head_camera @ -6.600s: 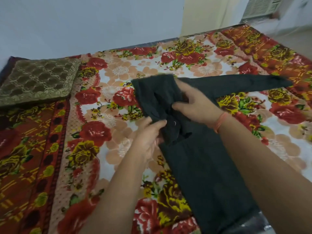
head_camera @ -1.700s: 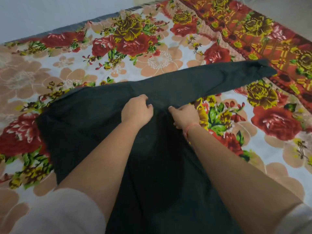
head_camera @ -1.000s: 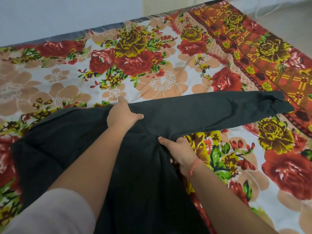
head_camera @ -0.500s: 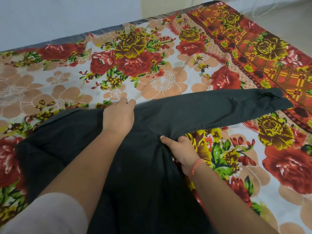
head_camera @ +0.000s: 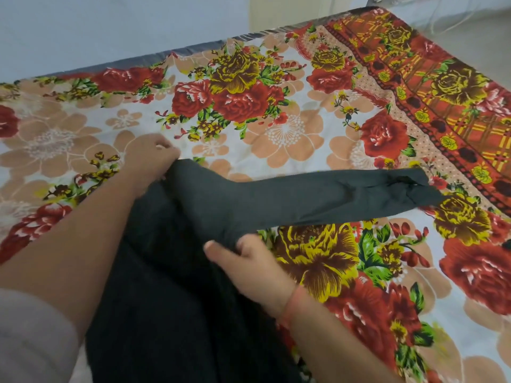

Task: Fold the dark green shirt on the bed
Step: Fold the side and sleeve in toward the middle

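The dark green shirt (head_camera: 177, 299) lies on the flowered bed sheet (head_camera: 290, 134), its body running toward me. One long sleeve (head_camera: 331, 194) stretches flat to the right, the cuff near the sheet's red border. My left hand (head_camera: 150, 158) pinches the shirt's upper edge at the shoulder, lifted slightly off the sheet. My right hand (head_camera: 249, 264) grips the cloth where the sleeve meets the body. An orange thread circles my right wrist. The shirt's left part is hidden under my left forearm.
The bed's far edge (head_camera: 193, 49) runs along a pale wall. The sheet's red and orange patterned border (head_camera: 442, 92) lies at the right. A strip of floor (head_camera: 470, 31) shows beyond the far right corner.
My left hand has moved left and farther away, pulling the shirt's upper edge up. The shirt's left part, spread out before, is now gathered under my left arm. My right hand keeps its grip.
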